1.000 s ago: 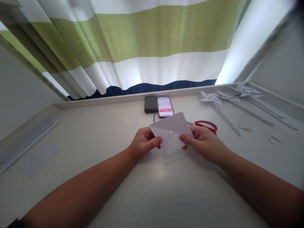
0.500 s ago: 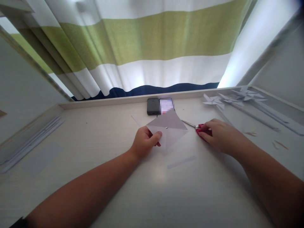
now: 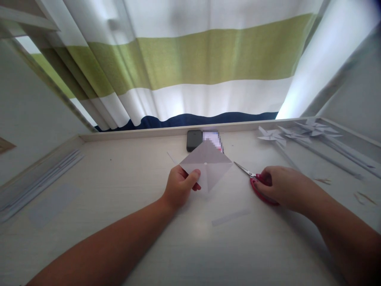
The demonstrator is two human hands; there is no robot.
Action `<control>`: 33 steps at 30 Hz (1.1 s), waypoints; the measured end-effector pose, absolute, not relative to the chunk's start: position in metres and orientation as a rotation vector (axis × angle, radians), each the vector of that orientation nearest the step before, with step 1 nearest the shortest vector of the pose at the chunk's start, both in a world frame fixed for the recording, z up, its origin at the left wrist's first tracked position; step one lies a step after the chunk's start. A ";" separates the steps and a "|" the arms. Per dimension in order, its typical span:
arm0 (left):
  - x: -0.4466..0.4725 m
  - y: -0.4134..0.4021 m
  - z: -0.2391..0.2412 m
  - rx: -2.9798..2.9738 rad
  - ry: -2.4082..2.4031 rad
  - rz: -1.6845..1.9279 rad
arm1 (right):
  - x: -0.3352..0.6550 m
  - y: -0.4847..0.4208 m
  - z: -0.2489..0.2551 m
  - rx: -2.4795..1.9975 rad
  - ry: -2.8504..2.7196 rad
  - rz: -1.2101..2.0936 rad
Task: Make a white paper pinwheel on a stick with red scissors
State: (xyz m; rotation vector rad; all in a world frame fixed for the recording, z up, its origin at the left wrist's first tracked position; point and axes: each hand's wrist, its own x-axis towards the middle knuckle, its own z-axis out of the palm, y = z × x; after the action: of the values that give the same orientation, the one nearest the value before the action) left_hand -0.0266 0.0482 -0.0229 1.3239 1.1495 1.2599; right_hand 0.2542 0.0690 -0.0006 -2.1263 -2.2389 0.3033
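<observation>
A creased white paper square point(image 3: 212, 171) with a small hole at its centre is pinched by its left corner between the thumb and fingers of my left hand point(image 3: 180, 184). It is held above the table, turned like a diamond. My right hand point(image 3: 281, 184) grips red-handled scissors point(image 3: 263, 194) by the handles. Their metal blades look closed, and the tip lies just right of the paper's right corner, apart from it. A narrow paper strip point(image 3: 230, 217) rests on the table below the square.
Several paper pinwheels point(image 3: 272, 136) on paper sticks lie at the back right, near small toothpick-like bits point(image 3: 323, 181). Rolled paper sticks point(image 3: 44, 182) and a paper sheet point(image 3: 55, 204) lie at the left. A dark rounded device point(image 3: 194, 141) sits by the back ledge point(image 3: 143, 133).
The scissors have moved right and toward me, away from the paper, and now show more of their handles. The paper stays in my left hand. The view has tilted up slightly.
</observation>
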 end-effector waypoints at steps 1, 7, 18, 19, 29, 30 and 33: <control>-0.027 0.048 -0.023 1.310 1.154 1.272 | 0.251 0.067 0.002 -2.099 -2.221 0.330; -0.025 0.050 -0.022 1.176 1.138 1.374 | 0.235 0.048 0.020 -1.681 -1.913 0.929; -0.025 0.051 -0.024 1.051 1.138 1.454 | 0.208 0.020 0.009 -1.126 -1.463 1.824; -0.025 0.052 -0.024 1.046 1.132 1.467 | 0.205 0.019 0.009 -1.134 -1.475 1.831; -0.022 0.048 -0.022 1.001 1.120 1.569 | 0.208 0.012 0.015 -1.162 -1.818 1.550; -0.021 0.046 -0.021 1.005 1.116 1.576 | 0.208 0.011 0.015 -1.162 -1.869 1.529; -0.019 0.042 -0.017 1.007 1.103 1.587 | 0.204 0.010 0.014 -1.254 -1.928 1.545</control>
State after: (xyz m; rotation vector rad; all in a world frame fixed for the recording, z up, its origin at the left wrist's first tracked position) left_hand -0.0187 0.0421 -0.0174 1.0074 1.1035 1.5873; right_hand 0.2045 0.0096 0.0145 -1.2543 -1.9276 1.5453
